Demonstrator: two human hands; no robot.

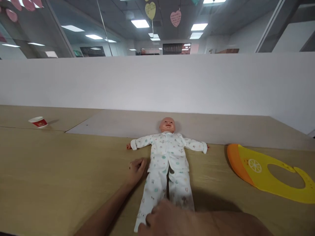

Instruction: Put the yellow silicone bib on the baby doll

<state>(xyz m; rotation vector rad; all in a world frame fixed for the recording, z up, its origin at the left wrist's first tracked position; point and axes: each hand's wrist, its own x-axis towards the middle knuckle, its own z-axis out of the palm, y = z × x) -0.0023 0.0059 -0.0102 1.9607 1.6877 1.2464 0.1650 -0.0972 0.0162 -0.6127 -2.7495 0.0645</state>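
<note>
both hands (136, 169) (162, 220) rest beside the doll (167, 157).

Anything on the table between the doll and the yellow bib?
No. In the head view, the stretch of table between the doll and the yellow bib is bare wood; only the doll's sleeve reaches towards it.

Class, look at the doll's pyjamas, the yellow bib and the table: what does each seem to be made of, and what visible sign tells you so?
Doll's pyjamas: soft printed cloth, probably cotton; they wrinkle and lie limp.
Yellow bib: likely silicone or soft plastic; smooth, evenly coloured, with a moulded orange lip.
Table: wood-look surface, perhaps laminate; pale grain lines, matte finish.
</note>
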